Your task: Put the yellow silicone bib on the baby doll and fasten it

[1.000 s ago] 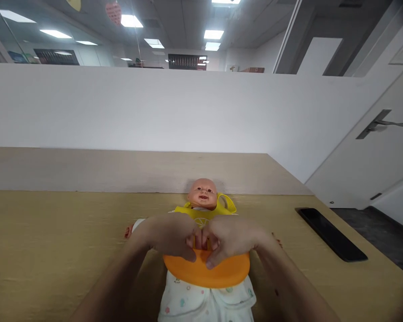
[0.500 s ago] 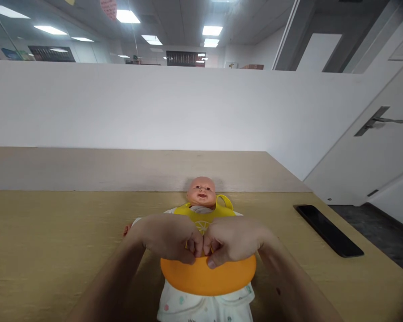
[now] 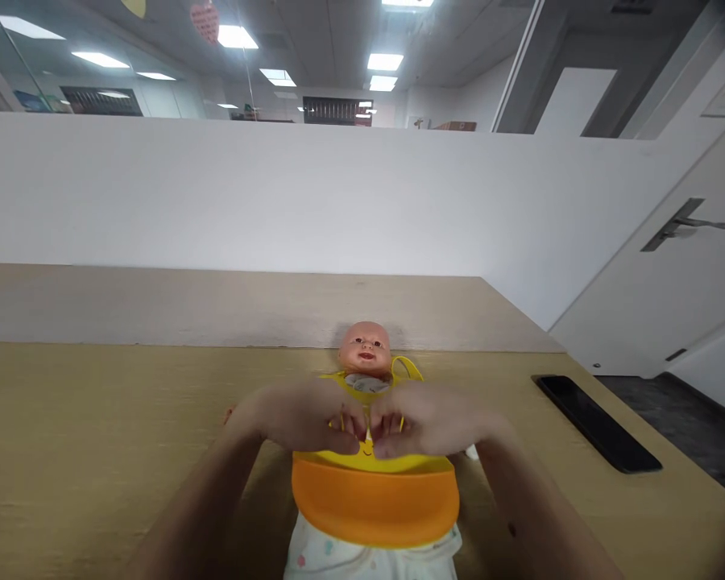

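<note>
A baby doll (image 3: 366,350) lies face up on the table, dressed in white patterned clothes (image 3: 368,560). Over its chest is a yellow bib (image 3: 411,464) with an orange pocket (image 3: 375,503) at the lower end and a loose yellow strap (image 3: 408,368) beside the neck. My left hand (image 3: 317,416) and my right hand (image 3: 420,419) are over the middle of the bib, fingertips nearly meeting. Their fingers are curled and slightly blurred; whether they pinch any of the bib is not visible.
A black phone (image 3: 598,423) lies on the wooden table (image 3: 97,451) at the right. A raised wooden strip (image 3: 217,310) runs behind the doll, against a white wall. At the far right is a door with a metal handle (image 3: 680,225).
Both hands have moved up off the orange pocket's upper edge, towards the doll's head. More of the yellow bib and a small smile print now show below them. The camera view has shifted slightly.
</note>
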### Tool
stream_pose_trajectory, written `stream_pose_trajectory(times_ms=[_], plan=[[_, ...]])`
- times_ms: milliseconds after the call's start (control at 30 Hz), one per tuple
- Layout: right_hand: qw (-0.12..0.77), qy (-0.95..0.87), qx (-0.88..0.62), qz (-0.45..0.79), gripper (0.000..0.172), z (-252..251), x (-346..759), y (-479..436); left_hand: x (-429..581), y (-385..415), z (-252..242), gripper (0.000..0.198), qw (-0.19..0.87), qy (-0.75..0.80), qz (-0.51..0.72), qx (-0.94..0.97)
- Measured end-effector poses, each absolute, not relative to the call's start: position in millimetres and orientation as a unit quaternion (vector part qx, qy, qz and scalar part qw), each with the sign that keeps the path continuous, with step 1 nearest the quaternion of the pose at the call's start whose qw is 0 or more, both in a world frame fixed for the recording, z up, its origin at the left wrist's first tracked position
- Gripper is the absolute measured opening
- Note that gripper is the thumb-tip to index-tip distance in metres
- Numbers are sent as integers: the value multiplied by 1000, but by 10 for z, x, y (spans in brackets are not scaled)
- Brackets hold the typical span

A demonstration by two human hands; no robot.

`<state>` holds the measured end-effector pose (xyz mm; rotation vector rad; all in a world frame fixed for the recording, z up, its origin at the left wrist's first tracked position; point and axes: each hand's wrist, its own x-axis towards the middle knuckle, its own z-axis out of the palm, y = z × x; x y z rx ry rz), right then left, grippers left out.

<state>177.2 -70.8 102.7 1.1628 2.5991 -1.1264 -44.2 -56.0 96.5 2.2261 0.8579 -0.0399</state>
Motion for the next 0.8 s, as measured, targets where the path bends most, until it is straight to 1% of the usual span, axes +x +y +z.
stream_pose_trajectory(times_ms=[100, 167, 267, 300, 367, 433, 533, 667, 800], plan=[[-48, 826, 461, -321, 25, 989, 1949, -559, -481, -427, 897, 23, 344, 368, 23, 864], [-97, 791, 518, -311, 23, 894, 2082, -408, -487, -301, 812, 27, 303, 424, 71, 850], [-109, 726, 626, -264, 21, 670, 2245, -170, -444, -94, 622, 37, 204, 541, 169, 798], [-103, 716, 640, -260, 21, 591, 2278, -107, -417, -33, 550, 39, 199, 560, 200, 779], [-81, 710, 648, -262, 24, 454, 2306, -17, -353, 59, 409, 46, 237, 567, 228, 755], [-67, 713, 645, -267, 29, 354, 2292, 30, -283, 107, 282, 62, 290, 570, 230, 734], [-60, 729, 630, -262, 28, 249, 2248, 73, -187, 130, 132, 79, 361, 565, 222, 708], [-64, 740, 621, -250, 21, 133, 2235, 145, -100, 197, -7, 87, 414, 590, 229, 654], [-77, 729, 641, -227, 20, 70, 2249, 177, -56, 286, -88, 89, 452, 587, 274, 613]])
